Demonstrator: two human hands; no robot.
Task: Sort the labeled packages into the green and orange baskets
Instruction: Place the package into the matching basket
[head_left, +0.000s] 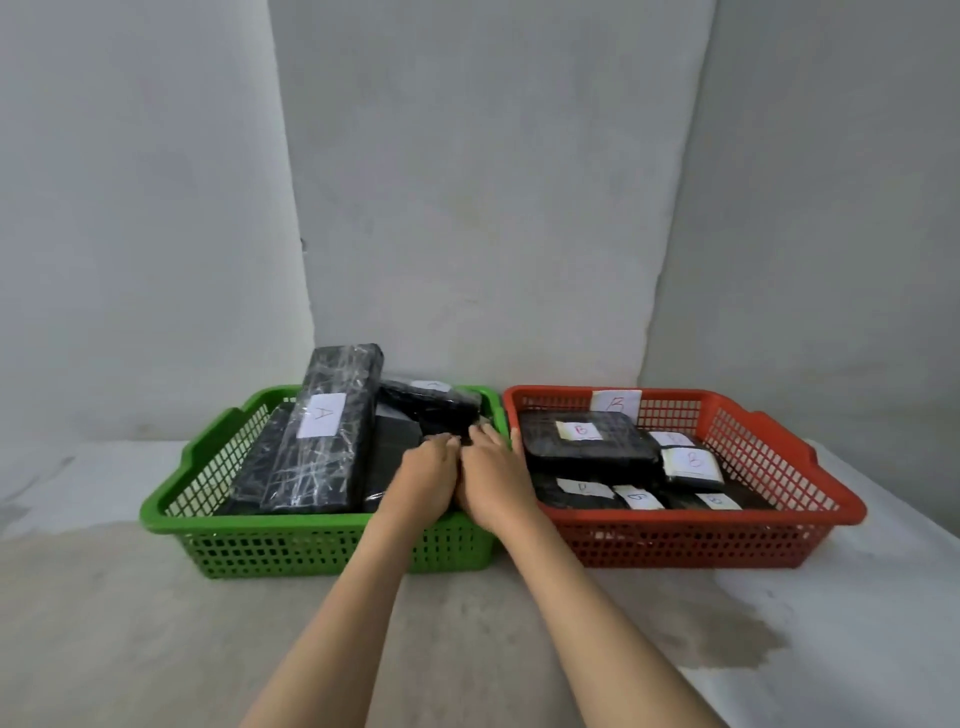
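— Packages (322, 436) in black plastic wrap, glossy and criss-crossed with clear tape, fill both baskets. Each carries a white paper label with a handwritten letter.

— And the baskets?

— Two rectangular plastic ones with lattice walls and thick rims, set side by side and touching on the desk (130, 623). The green basket (311, 551) is on the left, the orange basket (701, 545) on the right. The desk surface looks like pale cloth or paper, with darker stained patches.

— What lies in the green one?

— A long, box-shaped package marked A leans tilted, its far end rising above the back rim. Behind it sits a softer, crumpled bundle (431, 405) with a label on top, its letter too small to read. Other flat dark packages lie underneath.

— The orange one?

— Flat, rounded slabs (587, 441) and smaller squarish packets (693, 467), all marked B. One more B label (616, 401) hangs on the back wall.

— The hands?

— Both bare forearms reach forward over the near rim of the green basket, at its right end. The left hand (426, 478) is palm down, fingers bent onto a dark package there. The right hand (493, 478) lies close beside it, touching it, fingers curved forward onto the same dark pile, its outer edge by the orange basket's rim. Whether either truly grips the package, I cannot tell; the fingertips are lost against the black wrap.
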